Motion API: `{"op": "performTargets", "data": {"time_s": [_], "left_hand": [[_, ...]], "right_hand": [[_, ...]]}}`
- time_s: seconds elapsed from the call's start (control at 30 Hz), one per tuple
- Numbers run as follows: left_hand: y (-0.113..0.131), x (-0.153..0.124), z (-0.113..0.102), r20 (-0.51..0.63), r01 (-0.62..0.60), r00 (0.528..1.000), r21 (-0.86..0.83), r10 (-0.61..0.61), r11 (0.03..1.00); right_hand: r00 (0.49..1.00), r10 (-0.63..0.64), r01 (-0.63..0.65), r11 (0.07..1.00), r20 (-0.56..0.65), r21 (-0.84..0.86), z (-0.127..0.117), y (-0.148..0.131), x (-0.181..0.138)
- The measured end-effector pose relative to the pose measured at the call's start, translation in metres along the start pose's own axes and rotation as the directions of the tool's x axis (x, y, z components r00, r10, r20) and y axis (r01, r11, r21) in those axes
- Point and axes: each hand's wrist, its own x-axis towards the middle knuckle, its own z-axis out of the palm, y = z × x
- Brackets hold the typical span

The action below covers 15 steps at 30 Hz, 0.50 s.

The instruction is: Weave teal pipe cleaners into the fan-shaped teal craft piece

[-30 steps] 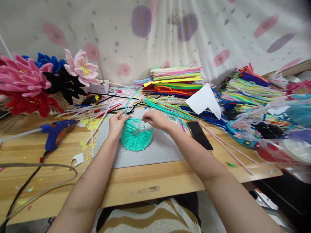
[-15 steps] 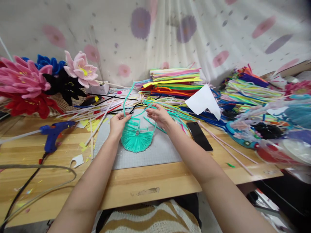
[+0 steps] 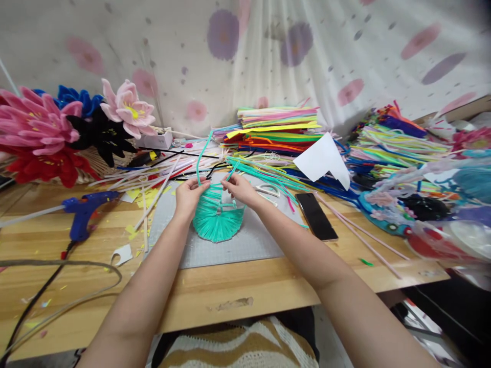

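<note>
A teal fan-shaped piece wrapped in pipe cleaners [image 3: 218, 227] is over a grey cutting mat [image 3: 261, 248], its rounded edge toward me. My left hand [image 3: 190, 198] pinches its upper left side, thumb and fingers together. From those fingers a teal pipe cleaner [image 3: 198, 159] sticks up, bent over at its top. Above the piece's right side, my right hand [image 3: 238, 189] is closed in a pinch on a teal pipe cleaner whose end points up and right. The fingers partly hide where the strands meet the piece.
Loose teal pipe cleaners [image 3: 274, 177] and white loop handles [image 3: 268, 190] lie right of my hands. Nearby are a phone [image 3: 316, 217] and white card [image 3: 324, 161]. A blue glue gun [image 3: 82, 212] and fuzzy flowers [image 3: 42, 122] stand left. Pipe-cleaner bundles [image 3: 276, 135] line the back.
My right hand has moved left and slightly down, closer to my left hand, its fingers now closed in a pinch. The white loop handles have come into view beside it.
</note>
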Motion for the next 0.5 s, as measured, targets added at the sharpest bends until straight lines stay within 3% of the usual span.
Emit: {"op": "performTargets", "data": {"time_s": [0.1,0.2,0.37,0.5], "left_hand": [[-0.001,0.001,0.000,0.008,-0.003,1.000,0.013,0.003,1.000],[-0.001,0.001,-0.002,0.018,0.024,1.000,-0.001,-0.024,1.000],[0.001,0.001,-0.004,0.077,0.066,0.995,0.000,-0.066,0.998],[0.000,0.000,-0.002,0.132,0.097,0.986,0.020,-0.099,0.995]], "right_hand": [[0.997,-0.064,0.071,0.983,0.047,-0.170,-0.004,0.001,0.000],[0.972,-0.114,0.171,0.940,0.203,-0.294,-0.011,-0.003,-0.004],[0.877,-0.125,0.328,0.862,0.464,-0.387,-0.026,-0.016,-0.006],[0.806,-0.038,0.421,0.738,0.590,-0.528,-0.031,-0.027,-0.001]]}}
